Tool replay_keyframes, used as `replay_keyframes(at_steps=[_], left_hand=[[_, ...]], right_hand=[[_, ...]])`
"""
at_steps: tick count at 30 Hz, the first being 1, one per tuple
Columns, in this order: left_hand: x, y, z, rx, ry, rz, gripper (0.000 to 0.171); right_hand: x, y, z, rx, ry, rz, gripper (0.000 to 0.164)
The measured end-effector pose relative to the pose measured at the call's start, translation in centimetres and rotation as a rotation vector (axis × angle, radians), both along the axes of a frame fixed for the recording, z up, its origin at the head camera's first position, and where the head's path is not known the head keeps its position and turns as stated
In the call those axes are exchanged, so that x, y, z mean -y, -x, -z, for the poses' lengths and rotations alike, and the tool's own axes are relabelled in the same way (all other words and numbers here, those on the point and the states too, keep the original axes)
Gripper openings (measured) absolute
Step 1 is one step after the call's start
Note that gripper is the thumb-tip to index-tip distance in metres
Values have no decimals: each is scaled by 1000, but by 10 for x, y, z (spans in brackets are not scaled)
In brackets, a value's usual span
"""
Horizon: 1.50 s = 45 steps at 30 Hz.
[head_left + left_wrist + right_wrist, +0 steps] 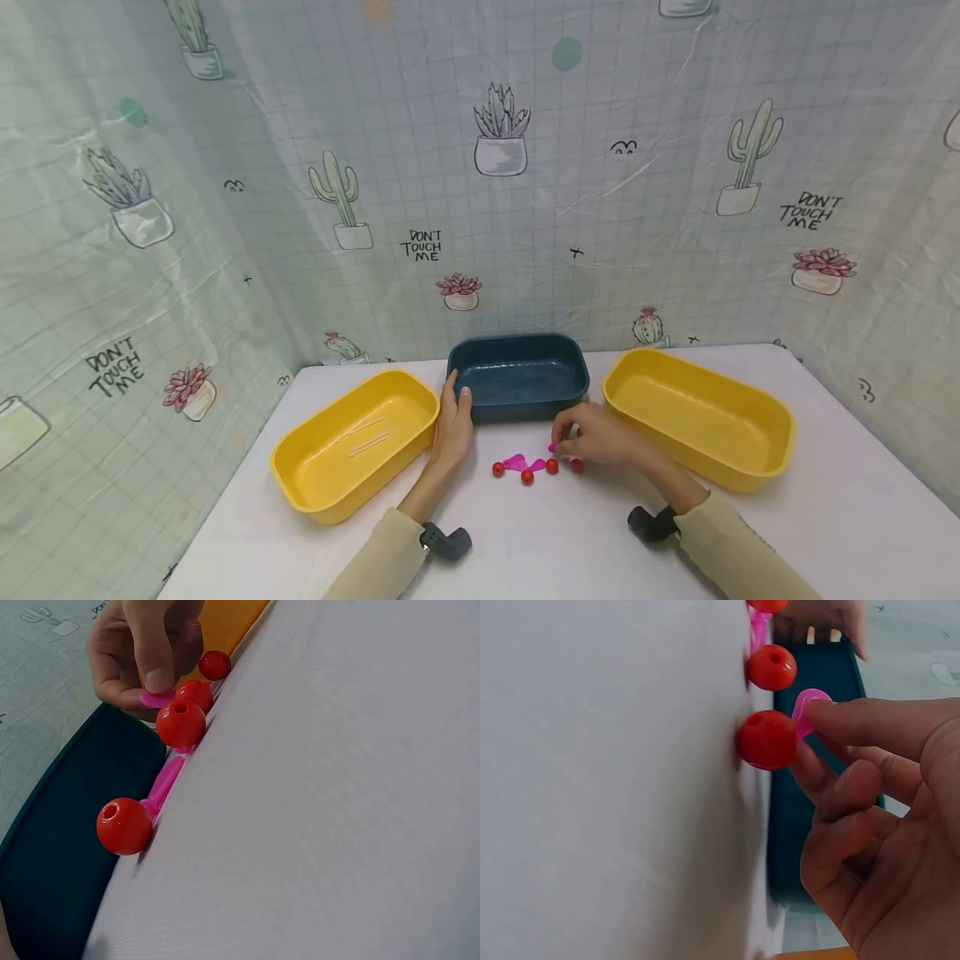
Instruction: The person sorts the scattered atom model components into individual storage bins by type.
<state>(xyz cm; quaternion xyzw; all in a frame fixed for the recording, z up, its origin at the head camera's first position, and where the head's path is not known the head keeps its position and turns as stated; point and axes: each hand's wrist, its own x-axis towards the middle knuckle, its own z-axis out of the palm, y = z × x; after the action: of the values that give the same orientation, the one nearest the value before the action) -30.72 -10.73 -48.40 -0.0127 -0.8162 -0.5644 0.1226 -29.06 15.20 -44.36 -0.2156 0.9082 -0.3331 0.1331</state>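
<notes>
My right hand point(600, 433) pinches a small pink piece point(804, 712) with a rounded end between thumb and fingers, beside the red beads. Several round red beads point(527, 477) with holes lie in a loose group on the white table. Among them lie two more flat pink pieces point(515, 462), one of them teardrop-shaped. My left hand point(453, 427) rests against the left end of the dark blue tray point(517, 412), its fingers extended along the wall and its thumb at the near corner. The left wrist view shows the right hand's pinch behind a bead point(181, 724).
A yellow tray point(300, 492) at the left holds several thin pale sticks point(367, 444). Another yellow tray point(765, 467) stands at the right, close by the right forearm. A patterned curtain point(525, 217) hangs behind the table.
</notes>
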Motion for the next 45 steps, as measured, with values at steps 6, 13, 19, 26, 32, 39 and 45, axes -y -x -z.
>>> replay_keyframes(at_steps=[6, 13, 19, 26, 32, 39, 45], left_hand=[[1, 0, -1, 16, -5, -10, 58], [3, 1, -1, 2, -10, -12, 58], [3, 1, 1, 1, -11, -14, 56], [1, 1, 0, 9, -9, -20, 56], [0, 0, 0, -1, -49, -3, 52], [-1, 0, 2, -25, -33, -1, 53], [-1, 0, 2, -22, -35, -10, 54]], right_hand=[[1, 1, -9, 59, 36, 42, 5], [-1, 0, -13, 30, 68, 23, 5], [-3, -1, -18, -10, 97, 31, 10], [-2, -2, -28, -23, 113, 34, 13], [2, 2, -37, -57, 117, 52, 6], [8, 5, -51, -140, 145, -20, 6], [19, 9, -63, -164, 165, -5, 9]])
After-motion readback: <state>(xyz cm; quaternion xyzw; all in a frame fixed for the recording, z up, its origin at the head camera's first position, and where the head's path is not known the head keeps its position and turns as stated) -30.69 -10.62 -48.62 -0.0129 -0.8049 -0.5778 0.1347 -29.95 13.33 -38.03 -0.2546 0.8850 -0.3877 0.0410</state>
